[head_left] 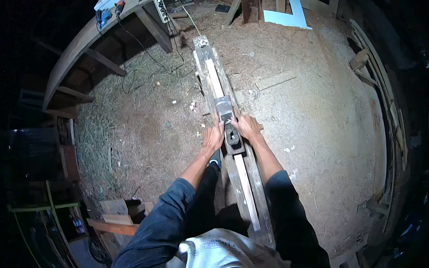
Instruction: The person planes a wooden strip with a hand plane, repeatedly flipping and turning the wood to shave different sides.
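Observation:
A wooden hand plane (224, 105) with a dark blade assembly sits on a long pale wood strip (246, 192). The strip lies lengthwise along a narrow, weathered plank bench (203, 52). My left hand (213, 135) is closed round the plane's left side, thumb up against its body. On the opposite side, my right hand (247, 127) grips the plane as well. A short rod end pokes out beyond my right hand, seemingly a cross handle. Small curled shavings lie in the plane's opening. The underside of the plane and its blade edge are hidden.
A curved wooden workbench (74, 49) at upper left carries a power drill (119, 7). A power strip (162, 9) and trailing cords hang from it. A loose board (275, 80) lies on the ground to the right. Stacked planks (385, 90) line the right side.

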### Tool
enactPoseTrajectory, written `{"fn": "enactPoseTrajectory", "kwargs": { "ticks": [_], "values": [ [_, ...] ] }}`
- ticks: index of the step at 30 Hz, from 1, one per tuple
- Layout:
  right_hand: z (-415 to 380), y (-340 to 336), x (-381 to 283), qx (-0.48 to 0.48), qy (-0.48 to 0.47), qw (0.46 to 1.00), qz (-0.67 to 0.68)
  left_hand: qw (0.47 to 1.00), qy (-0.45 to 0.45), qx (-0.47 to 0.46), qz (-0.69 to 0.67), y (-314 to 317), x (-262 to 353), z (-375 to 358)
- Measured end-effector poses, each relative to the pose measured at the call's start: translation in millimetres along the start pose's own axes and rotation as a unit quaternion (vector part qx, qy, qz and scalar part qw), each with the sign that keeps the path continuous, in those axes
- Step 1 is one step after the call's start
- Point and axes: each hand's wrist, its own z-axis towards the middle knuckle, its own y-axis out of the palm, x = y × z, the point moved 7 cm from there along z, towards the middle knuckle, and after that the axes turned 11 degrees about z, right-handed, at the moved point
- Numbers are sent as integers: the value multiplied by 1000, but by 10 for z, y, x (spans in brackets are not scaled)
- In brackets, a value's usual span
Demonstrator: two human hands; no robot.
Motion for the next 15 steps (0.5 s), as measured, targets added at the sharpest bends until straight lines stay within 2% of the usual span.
{"fn": "enactPoseTrajectory", "kwargs": {
  "ticks": [4, 9, 15],
  "values": [
    [-867, 166, 213, -11, 24, 1000, 12, 1000, -14, -5, 14, 391, 124, -838],
    [-1884, 227, 254, -40, 10, 999, -17, 998, -52, 2, 30, 800, 253, -1860],
    [-2661, 378, 483, -48, 21, 998, 21, 998, -29, -8, 61, 1038, 417, -2467]
  ]
}}
